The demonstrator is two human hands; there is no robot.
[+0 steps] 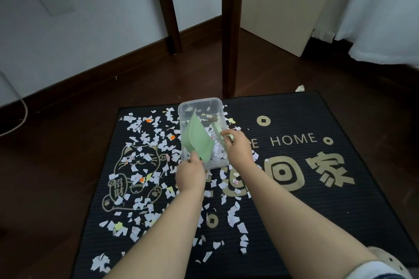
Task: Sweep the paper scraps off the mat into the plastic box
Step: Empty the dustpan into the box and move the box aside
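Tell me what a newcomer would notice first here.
White paper scraps litter the left and middle of the black mat, with a few orange and yellow bits among them. Near the mat's far edge stands a clear plastic box. There the left hand holds a green scoop tilted into it, and the right hand holds a small brush over it.

A pale green scoop (197, 140) is gripped by the left hand (190, 173) and a pale green brush (217, 130) by the right hand (238, 147), over a clear plastic box (199, 100). Left of the grips, paper scraps (145, 140) are seen mostly white, some orange, yellow or pink. Beneath the grips, a black ribbed mat (294, 222) is printed with a gold cat, coins and lettering.
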